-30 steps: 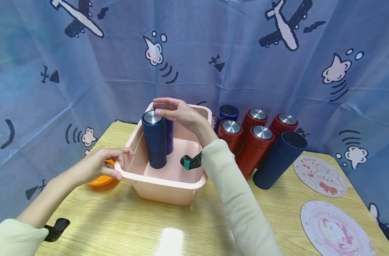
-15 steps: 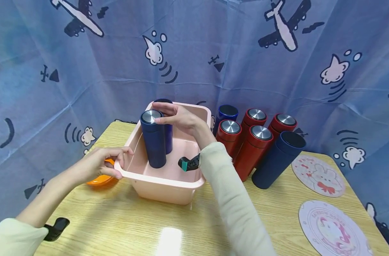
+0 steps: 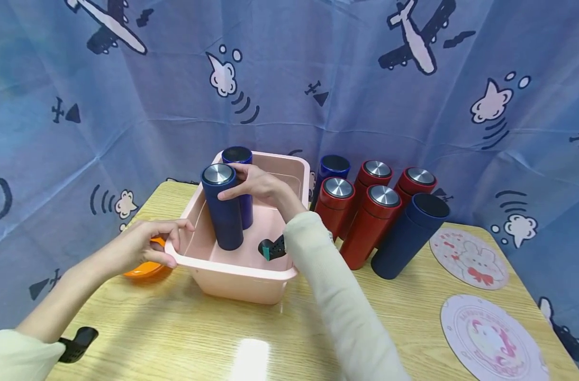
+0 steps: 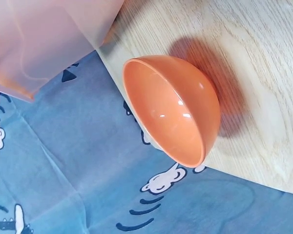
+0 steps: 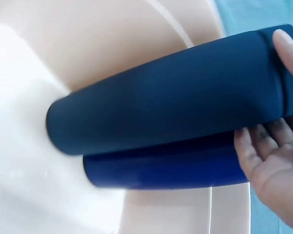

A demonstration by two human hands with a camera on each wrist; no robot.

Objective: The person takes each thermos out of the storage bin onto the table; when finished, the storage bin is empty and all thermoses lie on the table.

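Inside a pink plastic basin (image 3: 242,293) stand two thermos bottles. The nearer is a dark navy thermos (image 3: 225,217) with a silver-topped lid; just behind it is a shiny blue thermos (image 3: 246,209) with a black top. My right hand (image 3: 256,185) grips the navy thermos near its lid, thumb on the near side. In the right wrist view the fingers of that hand (image 5: 278,170) lie along its other side, beside the blue thermos (image 5: 166,168). My left hand (image 3: 144,243) pinches the basin's left front corner rim, thumb outside, fingers over the edge.
Right of the basin stand several red thermoses (image 3: 369,227), a blue thermos (image 3: 332,166) and a navy thermos (image 3: 410,235). An orange bowl (image 4: 173,109) sits at the table's left edge. Two round printed mats (image 3: 491,338) lie at the right. A blue curtain (image 3: 289,79) hangs behind.
My right hand has come down from above the two lids, and its thumb and fingers have closed on the navy thermos's upper part. The left hand keeps holding the basin rim.
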